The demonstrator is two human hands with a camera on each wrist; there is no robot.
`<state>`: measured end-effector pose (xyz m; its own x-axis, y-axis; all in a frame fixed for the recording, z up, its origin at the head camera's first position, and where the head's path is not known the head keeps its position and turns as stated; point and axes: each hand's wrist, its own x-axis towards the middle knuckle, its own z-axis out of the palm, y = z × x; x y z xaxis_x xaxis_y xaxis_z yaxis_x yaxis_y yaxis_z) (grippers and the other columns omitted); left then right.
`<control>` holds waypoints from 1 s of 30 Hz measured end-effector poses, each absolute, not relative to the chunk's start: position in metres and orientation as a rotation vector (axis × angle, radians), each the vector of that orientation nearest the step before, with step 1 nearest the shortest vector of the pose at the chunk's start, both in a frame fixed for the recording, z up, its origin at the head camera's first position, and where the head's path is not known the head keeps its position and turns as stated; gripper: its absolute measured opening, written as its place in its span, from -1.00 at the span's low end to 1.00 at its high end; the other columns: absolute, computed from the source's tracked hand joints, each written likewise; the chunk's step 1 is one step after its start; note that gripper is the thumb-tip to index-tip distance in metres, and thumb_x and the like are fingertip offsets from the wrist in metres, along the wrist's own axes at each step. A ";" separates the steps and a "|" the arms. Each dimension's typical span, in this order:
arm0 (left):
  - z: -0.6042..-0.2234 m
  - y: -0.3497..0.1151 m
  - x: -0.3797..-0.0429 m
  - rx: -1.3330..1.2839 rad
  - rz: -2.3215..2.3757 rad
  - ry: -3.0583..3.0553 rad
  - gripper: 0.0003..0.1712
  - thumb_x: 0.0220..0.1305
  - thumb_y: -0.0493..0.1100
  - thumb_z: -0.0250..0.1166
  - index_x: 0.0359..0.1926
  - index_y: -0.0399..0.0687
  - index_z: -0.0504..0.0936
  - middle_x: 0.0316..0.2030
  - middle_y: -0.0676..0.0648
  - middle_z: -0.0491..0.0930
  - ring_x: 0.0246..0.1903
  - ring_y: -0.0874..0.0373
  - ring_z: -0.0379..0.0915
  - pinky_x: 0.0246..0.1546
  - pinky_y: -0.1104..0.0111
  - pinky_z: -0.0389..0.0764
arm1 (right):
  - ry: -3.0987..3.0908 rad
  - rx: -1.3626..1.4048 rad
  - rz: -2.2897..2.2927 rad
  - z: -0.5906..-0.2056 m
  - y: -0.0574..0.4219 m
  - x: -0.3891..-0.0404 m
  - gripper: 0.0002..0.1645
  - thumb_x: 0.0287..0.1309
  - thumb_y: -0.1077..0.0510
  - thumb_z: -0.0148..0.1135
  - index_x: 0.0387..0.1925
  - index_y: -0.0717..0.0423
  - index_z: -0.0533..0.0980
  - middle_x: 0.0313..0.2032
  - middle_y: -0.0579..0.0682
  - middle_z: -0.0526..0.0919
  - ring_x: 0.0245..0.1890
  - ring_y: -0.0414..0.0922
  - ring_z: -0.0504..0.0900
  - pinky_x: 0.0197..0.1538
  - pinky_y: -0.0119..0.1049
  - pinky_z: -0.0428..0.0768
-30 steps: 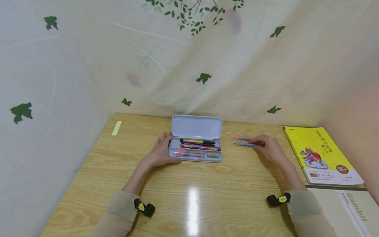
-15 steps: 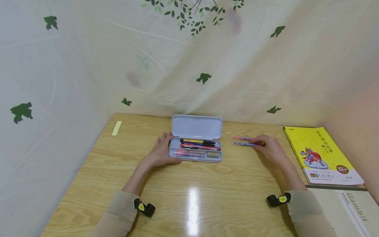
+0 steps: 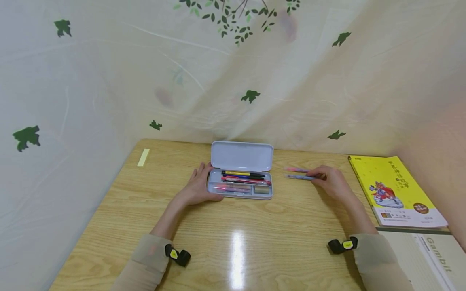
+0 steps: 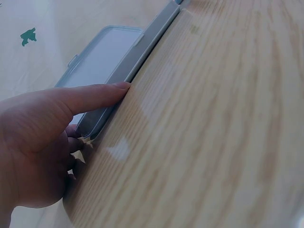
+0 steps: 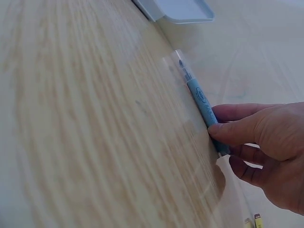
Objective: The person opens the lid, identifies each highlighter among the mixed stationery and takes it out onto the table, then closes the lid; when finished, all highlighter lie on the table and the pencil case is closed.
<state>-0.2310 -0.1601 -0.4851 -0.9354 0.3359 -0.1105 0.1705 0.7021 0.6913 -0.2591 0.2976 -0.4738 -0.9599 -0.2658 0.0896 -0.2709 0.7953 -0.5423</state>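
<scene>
A pale blue pencil case (image 3: 242, 155) lies with its lid raised at the back middle of the table. Its tray holds a yellow-and-black pen (image 3: 242, 173), red pens (image 3: 247, 180), pink-tipped markers (image 3: 233, 188) and a small greyish block (image 3: 261, 189). My left hand (image 3: 196, 188) grips the case's left end, thumb (image 4: 102, 95) along the front wall and fingers behind. To the right of the case, my right hand (image 3: 329, 182) holds a blue marker (image 5: 202, 102) and a pink marker (image 3: 296, 169) side by side by their right ends, close over the table.
A yellow book (image 3: 397, 190) lies at the right edge, above a pale notebook (image 3: 429, 258) lettered Gambit. A pale yellow strip (image 3: 143, 157) sits at the back left. A printed curtain (image 3: 233, 81) hangs behind the table.
The two markers and the right fingertips have shifted very slightly to the right. My left hand and the pencil case have stayed still.
</scene>
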 end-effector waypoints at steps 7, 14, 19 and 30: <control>-0.488 -0.158 -0.233 0.403 1.050 2.677 0.16 -0.03 0.11 0.62 0.47 -0.12 0.18 0.65 -0.26 -0.08 0.65 -0.29 -0.42 0.64 -0.16 -0.34 | -2.956 0.441 0.920 -0.472 0.300 -0.256 -0.74 0.21 0.36 0.39 -0.06 0.18 0.74 -0.08 0.20 0.77 -0.17 0.01 0.69 -0.18 -0.41 0.60; -0.489 -0.156 -0.233 0.407 1.044 2.669 0.21 -0.01 0.12 0.60 0.52 -0.13 0.12 0.65 -0.28 -0.09 0.66 -0.27 -0.43 0.65 -0.15 -0.35 | -2.910 0.396 0.924 -0.461 0.296 -0.251 -0.71 0.26 0.29 0.38 0.01 0.17 0.71 -0.07 0.17 0.79 -0.16 -0.04 0.67 -0.18 -0.51 0.57; -0.485 -0.157 -0.232 0.413 1.062 2.672 0.19 -0.02 0.09 0.61 0.50 -0.16 0.14 0.64 -0.30 -0.08 0.65 -0.30 -0.42 0.64 -0.16 -0.34 | -2.805 0.457 0.984 -0.454 0.273 -0.249 -0.69 0.31 0.21 0.36 0.06 0.19 0.68 -0.13 0.15 0.79 -0.22 -0.17 0.62 -0.18 -0.60 0.54; -0.485 -0.160 -0.232 0.407 1.073 2.677 0.21 -0.02 0.09 0.61 0.51 -0.16 0.12 0.63 -0.33 -0.07 0.65 -0.31 -0.40 0.64 -0.18 -0.33 | -2.749 0.602 1.254 -0.443 0.191 -0.245 -0.53 0.32 0.18 0.36 0.24 0.12 0.58 -0.06 0.14 0.75 -0.07 0.02 0.70 0.02 -0.16 0.69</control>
